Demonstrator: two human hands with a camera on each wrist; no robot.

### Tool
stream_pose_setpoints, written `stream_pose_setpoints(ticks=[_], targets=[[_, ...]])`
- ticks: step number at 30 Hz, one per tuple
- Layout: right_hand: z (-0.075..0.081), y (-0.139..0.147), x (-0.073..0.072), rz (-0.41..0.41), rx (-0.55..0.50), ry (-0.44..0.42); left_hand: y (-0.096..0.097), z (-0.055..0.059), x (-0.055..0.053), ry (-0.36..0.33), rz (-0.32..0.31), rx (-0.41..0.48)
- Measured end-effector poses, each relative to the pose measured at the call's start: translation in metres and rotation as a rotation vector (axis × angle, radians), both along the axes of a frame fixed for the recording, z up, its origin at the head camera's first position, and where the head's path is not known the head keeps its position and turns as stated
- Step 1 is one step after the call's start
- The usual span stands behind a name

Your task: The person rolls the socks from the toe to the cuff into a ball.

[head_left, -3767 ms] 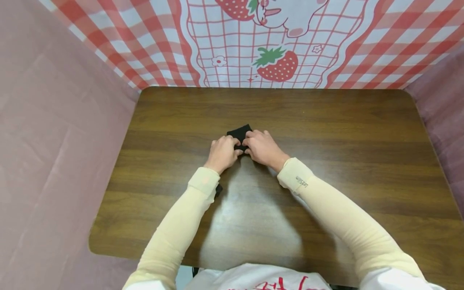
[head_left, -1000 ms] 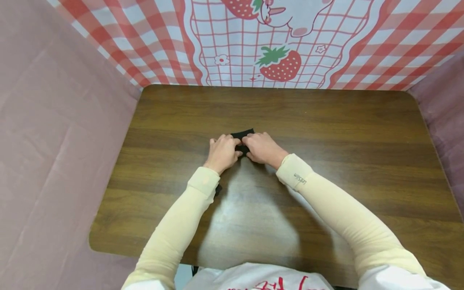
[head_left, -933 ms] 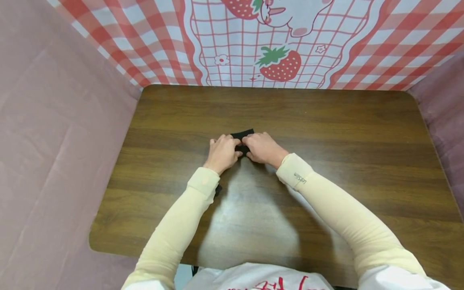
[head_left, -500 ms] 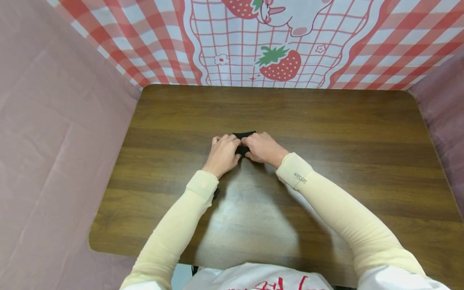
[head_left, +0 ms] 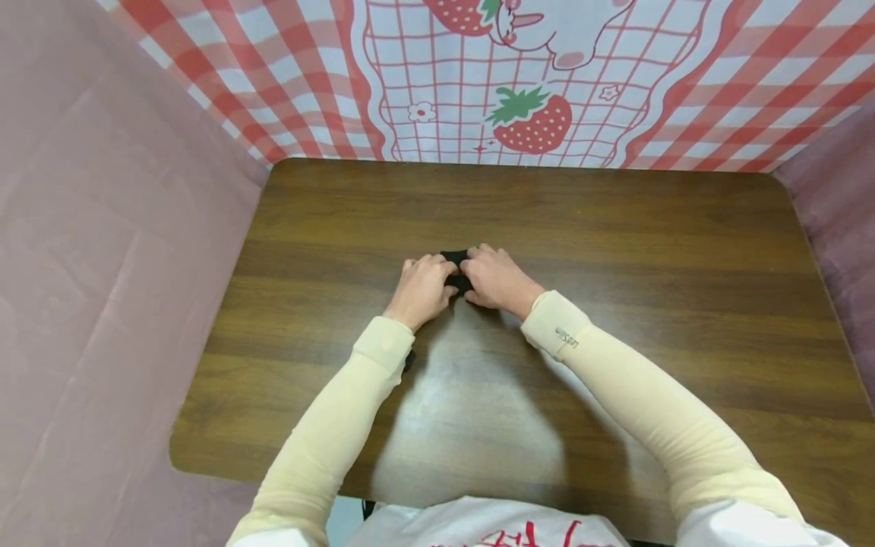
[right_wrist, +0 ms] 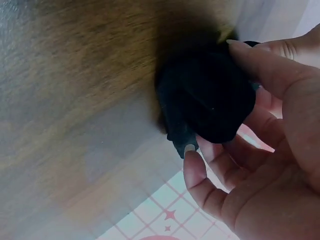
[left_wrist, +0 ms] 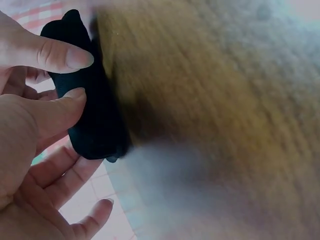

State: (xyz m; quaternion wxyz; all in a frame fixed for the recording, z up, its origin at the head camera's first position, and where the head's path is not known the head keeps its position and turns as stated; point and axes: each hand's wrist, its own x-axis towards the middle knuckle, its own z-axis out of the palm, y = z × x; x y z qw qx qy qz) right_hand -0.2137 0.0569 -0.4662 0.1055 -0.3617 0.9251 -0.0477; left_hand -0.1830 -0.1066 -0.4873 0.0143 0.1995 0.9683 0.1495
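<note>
A small piece of black cloth (head_left: 458,284), rolled up into a thick bundle, lies between both hands near the middle of the table. My left hand (head_left: 420,289) grips its left end, the thumb pressing the near side and the fingers behind, as the left wrist view shows. At the other end my right hand (head_left: 499,279) holds it between thumb and curled fingers. In the right wrist view the end of the roll (right_wrist: 205,95) shows layered folds and a loose flap low down by a fingertip. A short unrolled strip shows beyond the hands in the head view.
The brown wood-grain table (head_left: 649,251) has rounded corners. Behind it hangs a red-and-white checked curtain (head_left: 307,83) with strawberries. Pink cloth (head_left: 82,228) covers the left side, and more hangs at the right. A small black object (head_left: 409,361) shows at the left wrist.
The flat part of the cloth beyond the hands has grown shorter as the roll has taken it up. The hands have stayed nearly in place, with small finger shifts.
</note>
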Motion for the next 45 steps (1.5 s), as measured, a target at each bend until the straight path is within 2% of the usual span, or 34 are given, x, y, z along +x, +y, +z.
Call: stream_pose_setpoints(ticks=[4, 13, 18, 24, 28, 33, 40, 45], targets=[[-0.002, 0.000, 0.001, 0.007, -0.038, 0.029, 0.000, 0.001, -0.002, -0.036, 0.007, 0.009], [-0.003, 0.000, -0.003, 0.019, -0.053, 0.007, -0.001, 0.000, -0.008, -0.105, 0.027, 0.064], [0.002, 0.001, -0.014, 0.029, -0.057, -0.070, -0.001, 0.001, -0.009, -0.127, 0.030, 0.088], [0.005, 0.003, -0.026, 0.009, -0.060, -0.215, 0.000, 0.003, -0.007, -0.112, 0.036, 0.076], [0.004, 0.003, -0.030, 0.002, -0.073, -0.255, 0.001, 0.005, -0.004, -0.081, 0.039, 0.035], [0.003, 0.003, -0.030, -0.015, -0.096, -0.296, 0.001, 0.004, 0.000, -0.038, 0.008, -0.026], [0.002, 0.002, -0.023, -0.028, -0.113, -0.251, -0.001, 0.001, 0.000, -0.020, -0.004, -0.034], [0.000, 0.004, -0.017, -0.035, -0.146, -0.252, 0.000, 0.001, 0.000, -0.012, 0.000, -0.027]])
